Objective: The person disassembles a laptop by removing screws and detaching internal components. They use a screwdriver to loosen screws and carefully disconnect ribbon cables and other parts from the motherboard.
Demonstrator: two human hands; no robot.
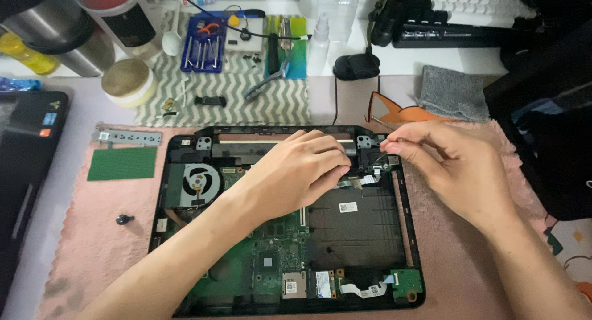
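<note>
An opened black laptop base [408, 233] lies on a pink cloth, its green motherboard [259, 270] and round cooling fan [196, 183] exposed. My left hand [296, 169] rests palm down over the upper middle of the board, fingertips pressing on a flat ribbon cable [364, 180] near the right hinge. My right hand [444, 166] comes in from the right, thumb and forefinger pinched on a small part at the upper right corner by the hinge [365, 142]. What the fingers pinch is too small to make out.
A green rectangular board [121, 163] and a metal bracket [128, 136] lie left of the laptop, a small black screw piece [124, 219] below them. A blue screwdriver set [203, 44], spray bottle [319, 44], cups, grey cloth [453, 93] and a black tripod [444, 24] stand at the back. Another laptop [24, 166] sits far left.
</note>
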